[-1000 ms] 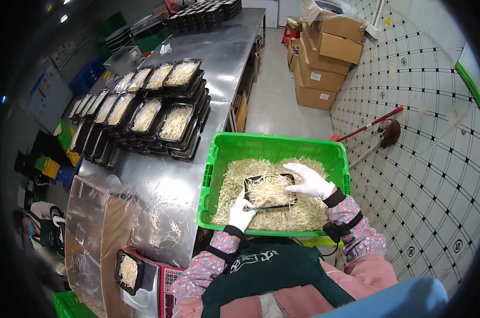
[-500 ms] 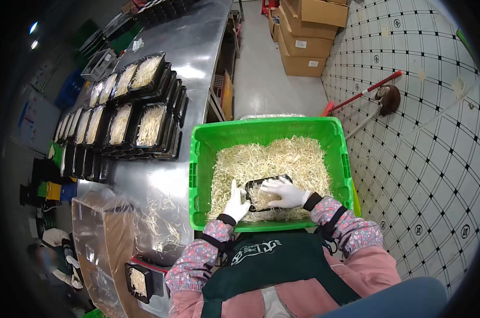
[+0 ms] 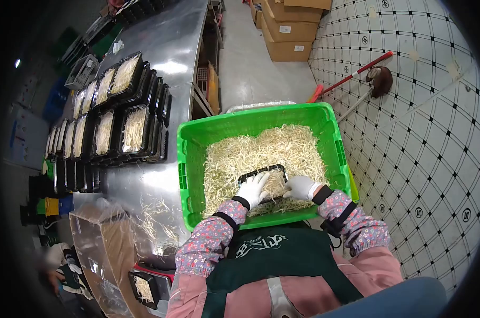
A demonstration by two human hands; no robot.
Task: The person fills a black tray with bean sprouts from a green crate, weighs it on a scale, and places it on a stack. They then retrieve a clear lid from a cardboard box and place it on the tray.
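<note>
A green crate [image 3: 184, 143] holds a heap of pale bean sprouts [image 3: 277, 146]. On the heap, near the crate's front wall, lies a black tray [image 3: 257, 171] with sprouts in it. My left hand [image 3: 255, 190], in a white glove, rests with fingers spread over the tray's left part. At the tray's right edge is my right hand [image 3: 301, 188], also gloved, its fingers bent inward against the sprouts; whether it grips any of them is hidden.
Stacked filled trays [image 3: 135, 129] stand on the metal table [image 3: 171, 93] at left. Loose sprouts, a cardboard box [image 3: 110, 238] and a tray on a scale [image 3: 143, 289] are nearer. Cartons [image 3: 290, 32] stand behind; another person [image 3: 70, 275] is at lower left.
My left hand has moved from the tray's left side onto its sprouts. My right hand has shifted from over the tray to its right edge, its fingers now bent. The camera view has shifted.
</note>
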